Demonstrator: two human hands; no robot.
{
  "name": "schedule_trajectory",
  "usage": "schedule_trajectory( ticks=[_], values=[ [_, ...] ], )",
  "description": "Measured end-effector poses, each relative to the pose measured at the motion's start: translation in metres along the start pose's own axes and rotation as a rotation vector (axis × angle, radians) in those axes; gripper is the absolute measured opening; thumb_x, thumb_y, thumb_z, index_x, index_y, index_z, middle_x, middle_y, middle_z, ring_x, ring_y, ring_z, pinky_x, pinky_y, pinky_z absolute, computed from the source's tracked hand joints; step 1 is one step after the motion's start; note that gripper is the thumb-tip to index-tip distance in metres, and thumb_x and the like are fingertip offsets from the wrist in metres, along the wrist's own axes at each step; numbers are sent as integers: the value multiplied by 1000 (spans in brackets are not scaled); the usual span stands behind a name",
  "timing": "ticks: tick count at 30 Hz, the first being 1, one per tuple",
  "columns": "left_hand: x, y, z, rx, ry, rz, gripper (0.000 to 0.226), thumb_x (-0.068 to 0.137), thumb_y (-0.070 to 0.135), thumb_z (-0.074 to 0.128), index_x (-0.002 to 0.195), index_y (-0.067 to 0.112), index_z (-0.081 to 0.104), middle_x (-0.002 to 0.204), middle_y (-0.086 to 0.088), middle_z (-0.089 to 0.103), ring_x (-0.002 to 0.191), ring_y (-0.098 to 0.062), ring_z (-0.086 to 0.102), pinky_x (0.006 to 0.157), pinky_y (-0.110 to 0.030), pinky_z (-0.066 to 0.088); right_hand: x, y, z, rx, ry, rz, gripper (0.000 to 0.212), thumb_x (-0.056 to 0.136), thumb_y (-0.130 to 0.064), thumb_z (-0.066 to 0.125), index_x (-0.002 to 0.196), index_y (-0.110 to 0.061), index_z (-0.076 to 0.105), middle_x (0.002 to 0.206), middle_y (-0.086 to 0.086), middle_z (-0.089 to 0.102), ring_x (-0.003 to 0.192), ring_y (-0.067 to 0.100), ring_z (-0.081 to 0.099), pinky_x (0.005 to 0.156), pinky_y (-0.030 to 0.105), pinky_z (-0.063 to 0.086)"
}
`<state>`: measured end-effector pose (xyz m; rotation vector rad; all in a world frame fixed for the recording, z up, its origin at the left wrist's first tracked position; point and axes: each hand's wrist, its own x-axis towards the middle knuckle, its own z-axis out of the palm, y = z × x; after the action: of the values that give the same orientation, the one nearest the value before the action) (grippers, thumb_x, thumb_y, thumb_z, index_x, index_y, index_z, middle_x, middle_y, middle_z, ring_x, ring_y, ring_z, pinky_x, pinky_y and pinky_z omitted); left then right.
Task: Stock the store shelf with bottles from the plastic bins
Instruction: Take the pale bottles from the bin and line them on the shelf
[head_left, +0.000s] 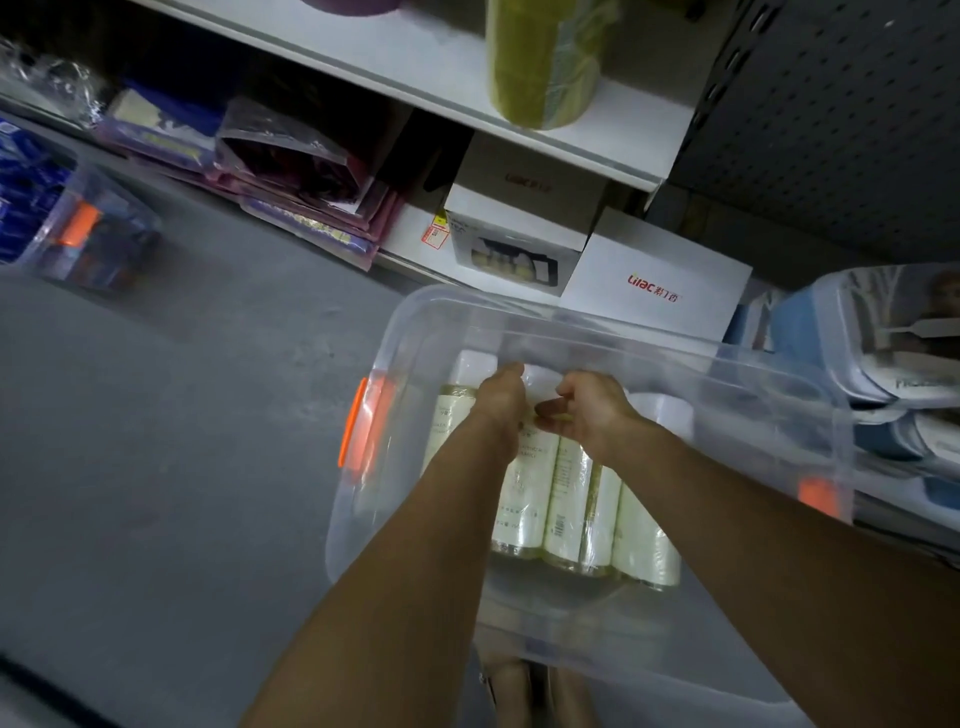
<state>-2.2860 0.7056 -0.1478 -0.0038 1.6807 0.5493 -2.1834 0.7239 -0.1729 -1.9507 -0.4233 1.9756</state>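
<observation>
A clear plastic bin (415, 332) with orange latches stands on the grey floor below me. Inside it lie several pale yellow bottles (566, 499) with white caps, wrapped together in clear film. Both my arms reach down into the bin. My left hand (501, 397) curls over the cap end of the bottles and grips the pack there. My right hand (587, 410) is beside it, with its fingers pinching the film on the bottles' necks. The white store shelf (447, 78) runs above, with a yellow-green roll (540, 62) standing on it.
White boxes (654, 280) sit on the bottom shelf just behind the bin. Purple packets (291, 171) are stacked to their left. A second clear bin (93, 228) stands on the floor at far left. Blue packaged goods (893, 338) lie at the right.
</observation>
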Motion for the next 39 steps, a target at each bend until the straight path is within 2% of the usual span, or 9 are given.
schedule_trajectory(
  ticks=[3, 6, 11, 15, 19, 23, 28, 34, 39],
  values=[
    [1, 4, -4, 4, -14, -18, 35, 102, 34, 45, 120, 8, 61, 89, -6, 59, 75, -18, 54, 61, -27, 43, 3, -2, -12, 47, 19, 44, 21, 92, 4, 40, 106, 0, 54, 84, 20, 60, 54, 26, 62, 54, 36, 53],
    [-2, 6, -10, 21, -39, -20, 24, 103, 28, 46, 87, 14, 57, 79, -2, 58, 66, -14, 51, 54, -26, 36, 5, -4, -20, 51, 34, 65, 32, 91, 4, 39, 118, 2, 56, 97, 17, 58, 45, 17, 50, 46, 28, 46],
    [-7, 3, -18, 41, -86, 41, 25, 102, 23, 49, 79, 16, 53, 76, 0, 55, 65, -13, 48, 53, -24, 37, -5, -4, -28, 132, 4, 72, 33, 90, 3, 39, 116, -1, 59, 90, 11, 57, 45, 14, 41, 42, 25, 40],
    [-11, -3, -23, 107, -137, 155, 15, 94, 25, 66, 103, 15, 62, 99, -5, 64, 81, -17, 59, 61, -27, 47, -16, -5, -33, 89, -67, 43, 35, 93, -1, 40, 119, -1, 64, 78, 6, 56, 49, 13, 40, 48, 28, 38],
    [-7, -29, -29, 150, -246, 303, 61, 74, 23, 85, 126, 19, 54, 118, -10, 67, 106, -30, 66, 90, -47, 57, -27, -8, -40, -5, -105, -8, 40, 92, 0, 36, 114, -4, 69, 77, 4, 61, 54, 13, 42, 53, 27, 38],
    [-6, -34, -32, 203, -270, 391, 58, 76, 28, 84, 128, 18, 60, 114, -8, 71, 105, -29, 69, 84, -40, 60, -34, -5, -46, -87, -96, -66, 42, 88, 0, 37, 104, -11, 74, 82, 5, 61, 69, 16, 49, 58, 28, 42],
    [-26, -33, -41, 216, -297, 501, 41, 82, 11, 78, 122, 6, 67, 109, -10, 73, 94, -20, 71, 75, -27, 59, -50, -1, -51, -12, -155, -63, 38, 92, -5, 37, 102, -12, 73, 115, 7, 71, 112, 25, 63, 100, 40, 48],
    [-62, -54, -56, 107, -293, 572, 43, 78, -3, 77, 120, 1, 68, 108, -6, 75, 99, -18, 71, 80, -27, 57, -91, -9, -54, -50, -207, -56, 34, 96, -13, 38, 94, -10, 72, 106, 9, 73, 105, 22, 66, 111, 40, 40],
    [-93, -66, -66, 30, -228, 601, 59, 65, 7, 90, 119, -1, 68, 115, -17, 72, 106, -31, 68, 90, -41, 57, -130, -18, -56, -172, -268, -52, 38, 98, -19, 38, 106, -9, 74, 108, 7, 75, 109, 21, 67, 111, 38, 40]
  ],
)
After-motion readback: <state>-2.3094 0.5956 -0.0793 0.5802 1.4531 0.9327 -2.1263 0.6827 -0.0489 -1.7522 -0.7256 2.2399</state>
